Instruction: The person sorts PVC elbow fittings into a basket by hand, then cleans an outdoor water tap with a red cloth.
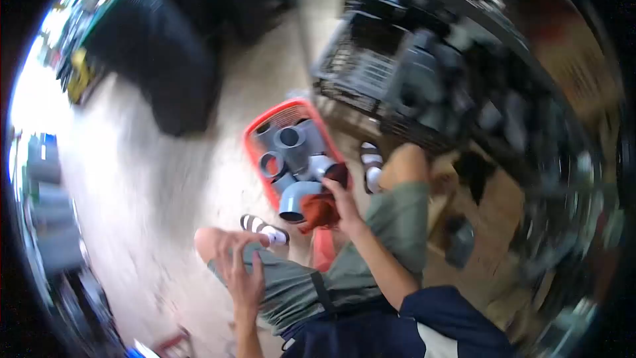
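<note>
A red plastic basket point(250, 146) stands on the floor in front of my feet, with several grey pipe fittings point(291, 147) inside. At its near right edge my right hand point(342, 207) is closed on a reddish-brown cloth point(318, 211). Beside the cloth lies a curved blue-grey elbow fitting point(297, 197), its dark opening facing toward me. My left hand point(241, 274) hovers above my left knee, fingers apart, holding nothing.
Black crates point(351, 96) with dark and grey parts stand at the upper right. Cardboard point(493, 225) lies right of my leg. Another person's dark-clothed legs point(179, 53) are at the upper left. Shelving runs along the right.
</note>
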Available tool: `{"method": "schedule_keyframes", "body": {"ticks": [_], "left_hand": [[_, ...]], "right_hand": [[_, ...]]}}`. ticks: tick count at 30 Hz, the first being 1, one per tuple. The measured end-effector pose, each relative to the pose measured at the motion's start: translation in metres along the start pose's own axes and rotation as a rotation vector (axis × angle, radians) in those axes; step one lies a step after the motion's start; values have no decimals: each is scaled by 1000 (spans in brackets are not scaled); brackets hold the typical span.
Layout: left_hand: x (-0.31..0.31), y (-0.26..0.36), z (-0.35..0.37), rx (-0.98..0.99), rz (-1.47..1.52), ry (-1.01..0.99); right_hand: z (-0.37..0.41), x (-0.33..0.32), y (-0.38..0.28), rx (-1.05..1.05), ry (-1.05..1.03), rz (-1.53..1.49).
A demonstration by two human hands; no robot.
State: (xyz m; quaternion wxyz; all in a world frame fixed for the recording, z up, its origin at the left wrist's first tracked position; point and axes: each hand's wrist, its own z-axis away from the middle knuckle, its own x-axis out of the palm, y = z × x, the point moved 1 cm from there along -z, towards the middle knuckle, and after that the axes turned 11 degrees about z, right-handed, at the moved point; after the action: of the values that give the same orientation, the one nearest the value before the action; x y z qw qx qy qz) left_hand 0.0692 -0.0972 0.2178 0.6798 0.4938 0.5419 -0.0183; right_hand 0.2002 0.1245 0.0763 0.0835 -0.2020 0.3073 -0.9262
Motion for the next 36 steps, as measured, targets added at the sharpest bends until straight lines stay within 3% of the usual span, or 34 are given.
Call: {"method": "schedule_keyframes", "body": {"ticks": [3,4,7,9,11,13,15,18,20,23,25,26,27,28,29,30,33,36], "left_hand": [[-3,-93,13,-261,-194,5],[-3,-109,8,-366,-52,49],[-4,-123,-24,-492,-193,16],[-20,-133,-38,-620,-108,33],[-38,-144,-31,-698,-18,29],[-47,-150,-28,-748,72,19],[-61,-151,-24,-819,172,8],[-52,-167,-11,-861,377,114],[-55,-166,-3,-884,514,118],[-102,-147,0,-787,781,194],[-122,-142,2,-736,731,190],[-136,-146,3,-715,695,182],[-153,-146,5,-701,697,255],[-202,-138,-4,-684,697,329],[-252,-127,-15,-665,699,399],[-301,-118,-27,-673,993,408],[-388,-121,-53,-617,1423,-16],[-455,-115,-92,-230,1412,-124]], "right_hand": [[-5,48,-9,146,33,5],[-33,46,12,177,-14,-34],[-108,46,43,81,11,169],[-123,43,37,281,-69,200],[-82,94,14,315,-30,230],[-52,112,-8,311,65,249],[-35,118,-31,427,25,285],[36,239,-82,496,-43,517],[35,278,-107,566,-80,606],[51,371,-159,426,-135,625],[24,397,-208,363,-346,473],[50,441,-223,252,-340,451],[71,481,-239,183,-491,422],[91,518,-251,132,-450,320],[111,551,-263,33,-595,304],[110,562,-270,-40,-618,300],[20,538,-295,-138,-514,240],[-22,543,-282,-81,-259,283]]}}
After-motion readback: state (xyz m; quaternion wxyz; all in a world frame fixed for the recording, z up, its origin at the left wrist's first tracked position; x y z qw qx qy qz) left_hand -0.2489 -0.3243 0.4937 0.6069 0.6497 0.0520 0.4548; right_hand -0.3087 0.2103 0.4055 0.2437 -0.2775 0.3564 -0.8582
